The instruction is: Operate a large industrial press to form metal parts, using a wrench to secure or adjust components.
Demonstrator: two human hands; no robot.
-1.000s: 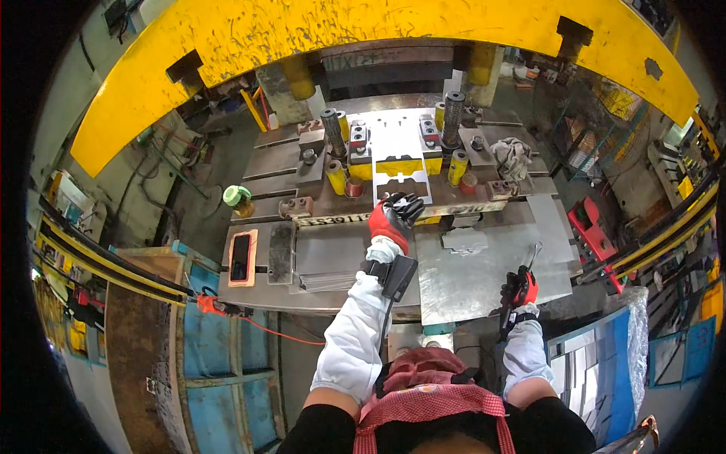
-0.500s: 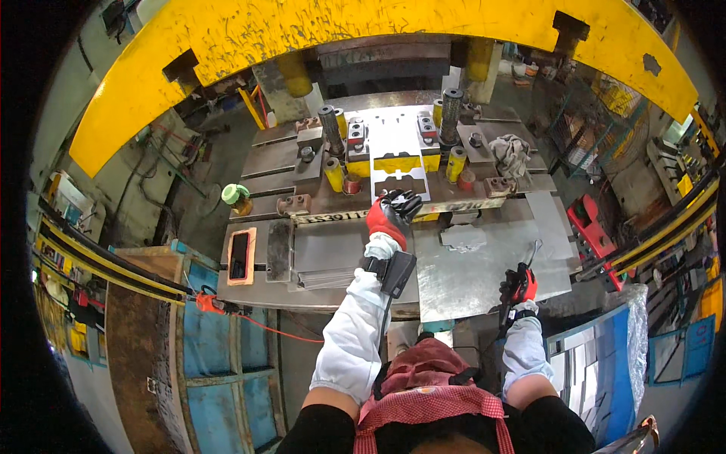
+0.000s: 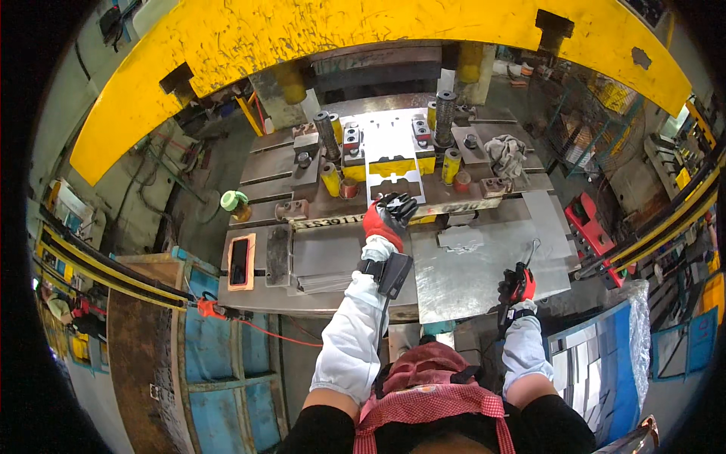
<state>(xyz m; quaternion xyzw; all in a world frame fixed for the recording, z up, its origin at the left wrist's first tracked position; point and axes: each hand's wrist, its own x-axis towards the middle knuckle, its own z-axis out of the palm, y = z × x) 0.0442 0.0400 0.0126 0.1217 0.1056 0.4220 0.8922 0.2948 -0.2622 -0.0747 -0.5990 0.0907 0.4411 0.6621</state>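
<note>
My left hand (image 3: pixel 389 218), in a red and black glove, is at the near end of a metal sheet (image 3: pixel 395 185) with shaped cutouts. Its fingers close over the sheet's near edge, and the thumb side is partly hidden. Bright glare covers the far part of the sheet, which lies across the yellow-sided die (image 3: pixel 427 164) on the press bed. My right hand (image 3: pixel 518 284), gloved alike, is closed round a slim metal hand tool (image 3: pixel 535 248) whose tip points away from me. It hovers by the front right of a flat steel plate (image 3: pixel 454 280).
A yellow press beam (image 3: pixel 302 34) spans overhead. Dark guide posts (image 3: pixel 445 117) flank the die. Stacked grey sheets (image 3: pixel 325 253) and a phone (image 3: pixel 240 261) lie left; a loose cut piece (image 3: pixel 461 239) rests on the plate. A rag (image 3: pixel 508 155) and red pedal-like unit (image 3: pixel 590 231) are right.
The whole view has shifted slightly. Both hands keep nearly the same places, the left at the sheet's near end and the right round the tool.
</note>
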